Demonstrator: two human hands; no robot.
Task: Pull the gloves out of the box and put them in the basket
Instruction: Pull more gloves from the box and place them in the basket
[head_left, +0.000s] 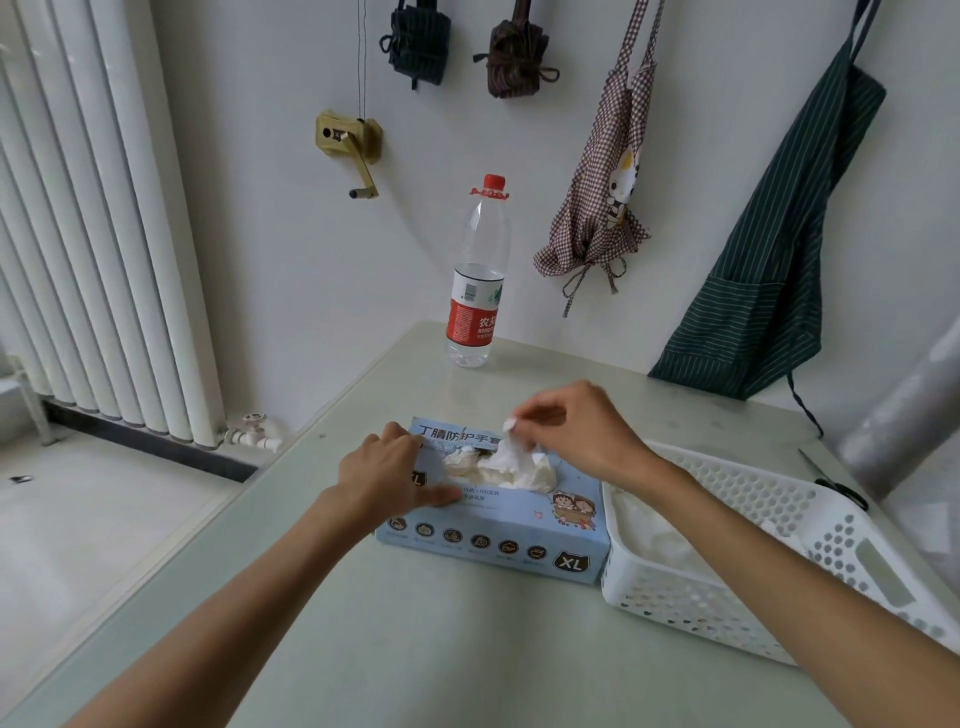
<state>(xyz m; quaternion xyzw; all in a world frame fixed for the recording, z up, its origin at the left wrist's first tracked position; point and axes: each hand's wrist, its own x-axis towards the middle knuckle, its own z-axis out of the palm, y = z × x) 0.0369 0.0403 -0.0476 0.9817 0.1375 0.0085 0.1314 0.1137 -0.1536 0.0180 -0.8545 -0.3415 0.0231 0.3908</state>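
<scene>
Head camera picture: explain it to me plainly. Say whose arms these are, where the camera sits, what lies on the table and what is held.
No machine here: a person wears the camera on the head, looking down at their own arms. The left hand rests on the pale blue cardboard glove box, steadying it. The right hand pinches a thin white glove in its fingers, drawing it out of the box opening. Beside the box stands a white perforated plastic basket holding white gloves. Behind stands a clear plastic water bottle.

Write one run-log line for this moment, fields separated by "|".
phase: pulling glove | left hand: presses on box | right hand: fingers pinch white glove, partly out | basket: beside box, white gloves inside
</scene>
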